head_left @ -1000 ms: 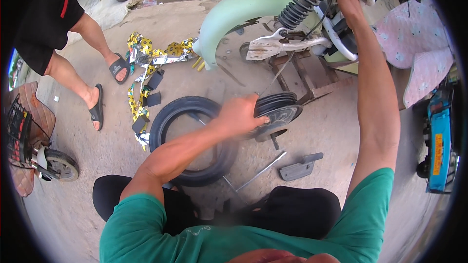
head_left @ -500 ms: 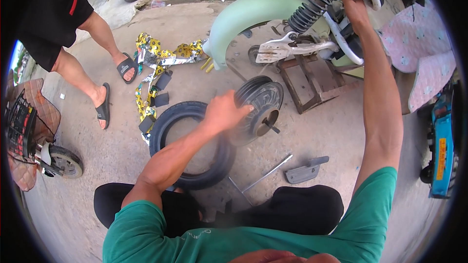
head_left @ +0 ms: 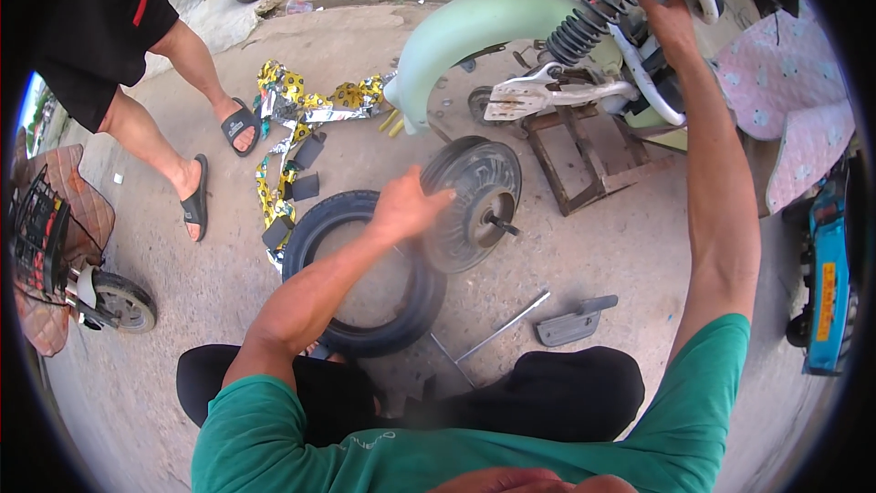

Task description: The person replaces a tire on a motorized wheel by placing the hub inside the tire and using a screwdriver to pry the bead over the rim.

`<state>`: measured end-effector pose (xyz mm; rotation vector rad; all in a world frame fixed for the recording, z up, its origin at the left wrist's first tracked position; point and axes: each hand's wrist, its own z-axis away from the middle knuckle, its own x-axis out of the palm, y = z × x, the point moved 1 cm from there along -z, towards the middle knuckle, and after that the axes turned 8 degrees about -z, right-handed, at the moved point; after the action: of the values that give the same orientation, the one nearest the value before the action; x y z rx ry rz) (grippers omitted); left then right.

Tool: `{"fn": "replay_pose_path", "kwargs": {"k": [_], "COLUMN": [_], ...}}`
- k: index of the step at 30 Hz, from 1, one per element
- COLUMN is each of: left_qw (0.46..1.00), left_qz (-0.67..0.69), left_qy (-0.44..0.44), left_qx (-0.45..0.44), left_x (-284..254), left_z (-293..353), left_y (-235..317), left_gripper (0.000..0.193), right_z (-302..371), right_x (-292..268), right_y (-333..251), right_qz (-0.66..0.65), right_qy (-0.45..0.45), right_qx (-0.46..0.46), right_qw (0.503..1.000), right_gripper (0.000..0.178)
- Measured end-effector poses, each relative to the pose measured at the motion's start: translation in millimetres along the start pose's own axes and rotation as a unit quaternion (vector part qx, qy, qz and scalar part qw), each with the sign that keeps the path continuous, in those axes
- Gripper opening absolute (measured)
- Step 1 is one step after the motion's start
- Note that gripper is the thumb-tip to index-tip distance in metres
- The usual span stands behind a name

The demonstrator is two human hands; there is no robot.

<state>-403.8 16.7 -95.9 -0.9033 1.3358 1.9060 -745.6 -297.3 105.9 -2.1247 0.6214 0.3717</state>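
Note:
My left hand [head_left: 408, 207] grips the near-left edge of a bare grey hub-motor wheel [head_left: 479, 210], thumb over its face and fingers partly hidden behind the rim. The wheel stands tilted on the ground, a short axle poking out of its hub. Beside it, below my left forearm, a black tyre [head_left: 401, 327] lies flat. My right arm reaches up to the scooter, where my right hand [head_left: 669, 23] is closed round part of its rear frame, next to a black coil shock absorber [head_left: 593, 16]; the fingers are partly hidden. A pale green mudguard [head_left: 438, 41] curves over the ground beyond the wheel.
A rusty metal stand [head_left: 584, 164] is under the white swingarm [head_left: 538, 96]. A metal T-shaped rod [head_left: 497, 329] and a grey plastic piece [head_left: 573, 321] lie before my knees. Yellow patterned wrapping [head_left: 283, 132] lies left, near a person's sandalled feet [head_left: 242, 132]. A blue vehicle [head_left: 826, 274] is at right.
The wheel has tipped and shifted slightly left, showing more of its face and axle. My left hand moved with it, a little left. My right hand stays on the frame.

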Motion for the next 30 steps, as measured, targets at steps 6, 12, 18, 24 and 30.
{"fn": "replay_pose_path", "kwargs": {"k": [6,12,18,24,30], "left_qw": [0.999,1.000,0.990,0.984,0.980], "left_qz": [0.043,-0.008,-0.031,0.018,0.009], "left_qy": [0.003,-0.021,-0.140,-0.136,-0.147], "left_qx": [0.021,-0.020,0.001,0.111,0.136], "left_x": [-16,-52,-107,-90,-79], "left_z": [12,29,56,59,44], "left_y": [-26,-43,-40,-64,-54], "left_gripper": [0.070,0.083,0.068,0.067,0.063], "right_z": [-10,-9,-8,-11,-19], "right_x": [7,6,2,5,7], "right_y": [15,29,21,35,46], "right_qz": [0.092,0.027,0.038,0.028,0.018], "right_qy": [0.021,0.024,0.007,0.035,0.065], "right_qx": [-0.026,-0.067,-0.002,0.015,-0.072], "right_qw": [0.995,0.997,0.999,0.999,0.995], "right_gripper": [0.065,0.080,0.076,0.069,0.068]}}
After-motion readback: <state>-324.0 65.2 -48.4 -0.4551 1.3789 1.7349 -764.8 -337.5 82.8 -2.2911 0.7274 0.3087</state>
